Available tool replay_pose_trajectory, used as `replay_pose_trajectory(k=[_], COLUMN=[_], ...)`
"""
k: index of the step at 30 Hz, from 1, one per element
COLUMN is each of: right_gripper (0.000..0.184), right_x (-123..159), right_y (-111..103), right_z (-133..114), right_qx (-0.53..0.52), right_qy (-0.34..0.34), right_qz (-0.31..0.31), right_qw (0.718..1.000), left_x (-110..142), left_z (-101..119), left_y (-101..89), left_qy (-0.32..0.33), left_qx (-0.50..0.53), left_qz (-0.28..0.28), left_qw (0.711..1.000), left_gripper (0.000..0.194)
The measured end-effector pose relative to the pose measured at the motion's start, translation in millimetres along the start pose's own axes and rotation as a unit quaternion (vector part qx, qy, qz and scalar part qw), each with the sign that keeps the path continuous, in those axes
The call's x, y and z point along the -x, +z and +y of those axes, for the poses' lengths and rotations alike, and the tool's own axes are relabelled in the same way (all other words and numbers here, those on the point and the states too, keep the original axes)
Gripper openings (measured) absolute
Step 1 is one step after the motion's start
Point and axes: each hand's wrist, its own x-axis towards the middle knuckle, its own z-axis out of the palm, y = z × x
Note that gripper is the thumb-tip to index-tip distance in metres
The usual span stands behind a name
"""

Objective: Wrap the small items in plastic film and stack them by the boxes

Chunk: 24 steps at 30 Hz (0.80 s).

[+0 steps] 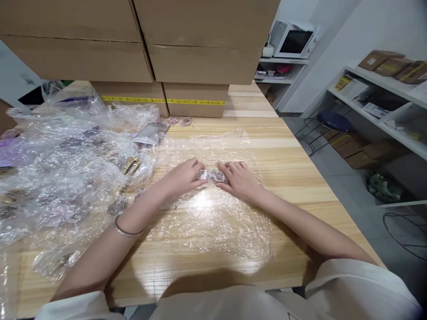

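Observation:
Between my two hands is a small shiny bundle in clear wrap [211, 176], lying over a spread sheet of clear plastic film [216, 226]. My left hand [187, 177] grips the bundle's left end, thumb below and fingers above. At its right end my right hand [238, 178] holds it the same way, with the fingers curled. What is inside the wrap is too small to make out. The film lies flat and wrinkled on the wooden table [287, 160], reaching beyond both hands.
A large heap of crumpled clear plastic with wrapped items [76, 173] covers the table's left side. Stacked cardboard boxes [200, 58] stand at the back. Past the table's right edge are a blue stool [334, 121], white shelves [373, 111] and a microwave [295, 41].

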Motion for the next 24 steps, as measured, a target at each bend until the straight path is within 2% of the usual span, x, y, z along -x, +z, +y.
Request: replay_pose_trajectory(k=[2,4,7,9,12,14,16,18,21,24], right_gripper=[0.07,0.057,0.04,0.043,0.063,0.06,0.04,0.024,0.02,0.014], right_x=[6.8,18.7,41.1,56.1,75.5,84.6,89.1,87.6,74.5,53.9], right_y=[-8.5,-21.6,-41.3,-48.9,-49.6,-45.6,-41.5,-40.6,-49.7,-68.2], right_z=[2.9,3.3,-7.3,-23.2,-53.3,-70.4,-80.7,-82.6,-70.4,-45.8], right_qx=[-0.025,-0.071,-0.154,-0.189,-0.178,-0.131,-0.066,-0.014,-0.009,-0.066], right_qy=[0.008,-0.002,-0.071,-0.12,-0.149,-0.146,-0.144,-0.141,-0.099,-0.011], right_qz=[0.017,0.025,-0.011,-0.053,-0.091,-0.094,-0.088,-0.08,-0.094,-0.109], right_qw=[1.0,0.997,0.985,0.973,0.969,0.976,0.984,0.987,0.991,0.992], left_x=[1.3,0.9,-2.3,-4.2,-3.6,0.0,5.9,13.7,27.3,40.8], left_z=[1.9,2.6,2.0,1.2,2.8,8.1,17.9,31.5,54.2,69.8], left_y=[4.0,8.5,17.9,23.9,24.8,18.5,8.6,-0.7,-6.7,-2.6], left_qy=[0.037,0.073,0.097,0.088,0.077,0.074,0.081,0.092,0.091,0.079], left_qx=[-0.02,-0.051,-0.072,-0.062,-0.051,-0.048,-0.038,-0.018,-0.01,-0.058], left_qz=[0.006,0.011,-0.016,-0.046,-0.062,-0.042,-0.025,-0.037,-0.078,-0.09], left_qw=[0.999,0.996,0.993,0.993,0.994,0.995,0.996,0.995,0.993,0.991], left_gripper=[0.049,0.045,0.041,0.044,0.046,0.046,0.046,0.045,0.057,0.068])
